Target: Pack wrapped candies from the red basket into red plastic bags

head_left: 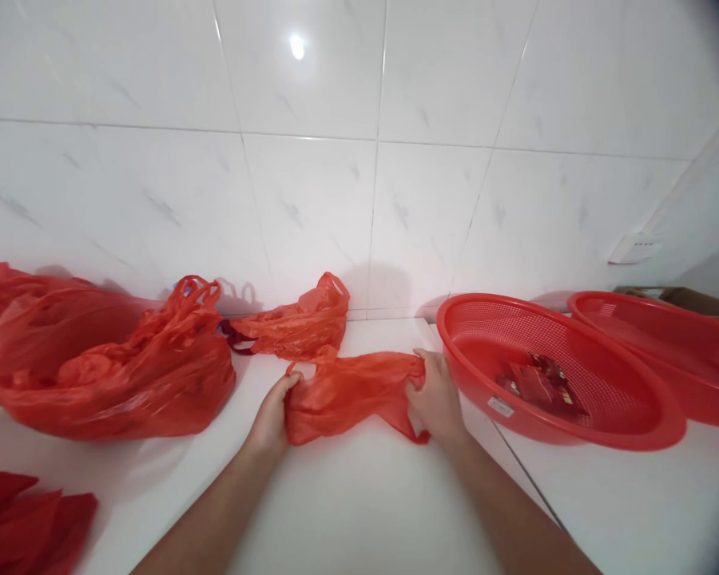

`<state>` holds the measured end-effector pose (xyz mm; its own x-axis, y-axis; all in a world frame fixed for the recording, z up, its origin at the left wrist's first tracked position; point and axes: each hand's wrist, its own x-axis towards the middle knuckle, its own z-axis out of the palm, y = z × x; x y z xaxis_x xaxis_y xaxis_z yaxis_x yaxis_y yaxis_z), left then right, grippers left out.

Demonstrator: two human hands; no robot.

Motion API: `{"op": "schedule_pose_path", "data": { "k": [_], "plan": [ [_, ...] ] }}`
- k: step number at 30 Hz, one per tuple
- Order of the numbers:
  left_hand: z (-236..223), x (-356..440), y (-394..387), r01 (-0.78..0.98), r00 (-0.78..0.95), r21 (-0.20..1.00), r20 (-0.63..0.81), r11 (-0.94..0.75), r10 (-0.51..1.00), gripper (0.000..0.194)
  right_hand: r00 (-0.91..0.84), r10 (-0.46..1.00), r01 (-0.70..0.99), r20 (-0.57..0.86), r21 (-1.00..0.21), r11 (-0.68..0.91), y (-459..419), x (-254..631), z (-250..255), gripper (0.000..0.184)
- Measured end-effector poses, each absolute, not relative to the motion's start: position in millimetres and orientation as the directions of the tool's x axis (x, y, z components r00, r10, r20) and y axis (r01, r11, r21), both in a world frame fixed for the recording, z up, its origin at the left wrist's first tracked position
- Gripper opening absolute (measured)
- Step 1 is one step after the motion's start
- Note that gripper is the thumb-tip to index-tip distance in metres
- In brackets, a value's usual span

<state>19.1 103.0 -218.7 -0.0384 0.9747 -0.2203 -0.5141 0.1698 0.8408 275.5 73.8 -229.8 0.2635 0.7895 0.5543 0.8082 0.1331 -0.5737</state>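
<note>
A thin red plastic bag (353, 391) is stretched out sideways between my two hands, just above the white table. My left hand (274, 411) pinches its left end, close to a handle loop. Its right end is gripped by my right hand (437, 399), with the fingers curled into the film. The bag looks flat and crumpled, and a lower corner hangs down by my right hand. Right behind it lies another red plastic bag (305, 319), bunched up, with a dark red strap at its left side.
Large filled red bags (156, 399) stand at the left. Folded red material (29, 519) lies at the lower left. To the right, a red perforated basket (467, 343) holds dark red packets (542, 387); a second red basket (653, 359) stands beyond it. A tiled wall (311, 200) rises behind.
</note>
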Motion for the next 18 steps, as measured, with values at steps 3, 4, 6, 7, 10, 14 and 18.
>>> {"op": "schedule_pose_path", "data": {
  "k": [3, 4, 6, 7, 10, 14, 18],
  "plan": [
    [-222, 20, 103, -0.549, 0.034, 0.814, -0.206, 0.191, 0.978, 0.017, 0.077, 0.619, 0.908, 0.782, -0.311, 0.28, 61, 251, -223, 0.046],
    [-223, 21, 103, -0.553, 0.055, 0.81, -0.199, 0.196, 0.978, 0.017, 0.018, 0.588, 0.909, 0.808, -0.259, 0.328, 57, 243, -222, 0.041],
    [-222, 24, 99, -0.554, 0.099, 0.805, -0.189, 0.211, 0.977, 0.018, -0.081, 0.594, 0.876, 0.8, -0.227, 0.426, 51, 229, -223, 0.028],
    [-221, 26, 96, -0.552, 0.12, 0.804, -0.185, 0.22, 0.975, 0.019, -0.118, 0.622, 0.853, 0.774, -0.242, 0.463, 50, 224, -224, 0.023],
    [-213, 29, 85, -0.525, 0.28, 0.807, -0.135, 0.269, 0.95, 0.02, -0.101, 0.765, 0.816, 0.636, -0.387, 0.429, 53, 222, -230, 0.027],
    [-200, 18, 85, -0.469, 0.458, 0.84, -0.032, 0.272, 0.889, 0.022, 0.057, 0.905, 0.814, 0.421, -0.545, 0.202, 61, 240, -232, 0.025],
    [-184, 1, 109, -0.523, 0.091, 0.851, -0.003, 0.05, 0.996, 0.022, 0.143, 0.96, 0.67, 0.24, -0.737, 0.084, 59, 254, -224, 0.033]
  ]
}}
